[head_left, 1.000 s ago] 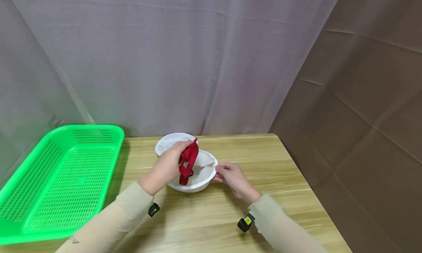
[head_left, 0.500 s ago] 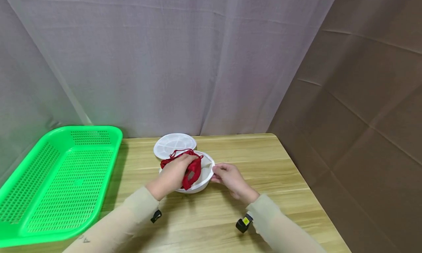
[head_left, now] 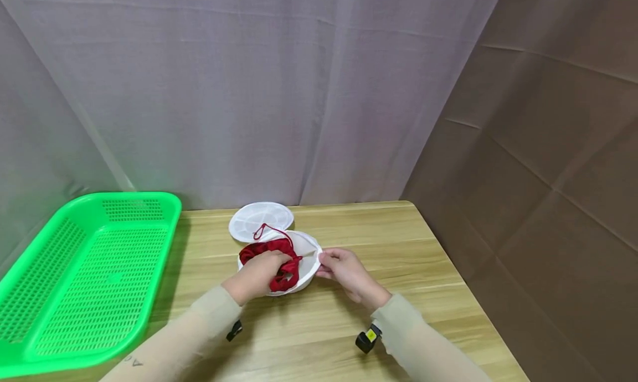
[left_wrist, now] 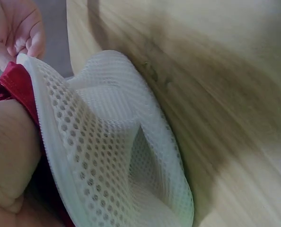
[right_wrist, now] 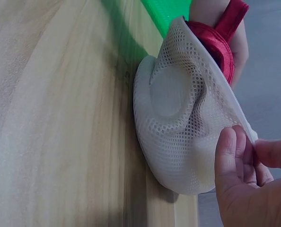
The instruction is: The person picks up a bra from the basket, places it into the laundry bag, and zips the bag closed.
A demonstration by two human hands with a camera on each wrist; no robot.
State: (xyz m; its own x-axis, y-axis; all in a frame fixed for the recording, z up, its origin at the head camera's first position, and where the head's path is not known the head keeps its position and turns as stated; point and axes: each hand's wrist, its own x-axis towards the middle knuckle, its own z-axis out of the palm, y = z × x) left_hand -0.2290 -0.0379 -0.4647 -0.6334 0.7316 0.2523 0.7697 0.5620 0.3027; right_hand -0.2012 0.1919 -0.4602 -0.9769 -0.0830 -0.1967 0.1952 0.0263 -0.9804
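Note:
A white mesh laundry bag with a zippered edge sits on the table, its round lid folded back behind it. Inside its mouth lies a bunched red garment of shiny fabric, one thin strap trailing over the lid. My left hand is down in the bag's mouth and grips the garment, fingertips partly hidden in the folds. With thumb and fingers my right hand pinches the bag's right rim. In the right wrist view the mesh side is creased, and a red strap crosses the left hand.
A large green plastic basket stands on the left of the wooden table. Grey curtain hangs behind the table, and a brown cloth wall rises along the right side.
My left hand has lowered the red garment into the bag's mouth, and the garment has spread out there. A thin strap has fallen over the lid. My right hand keeps its pinch on the rim.

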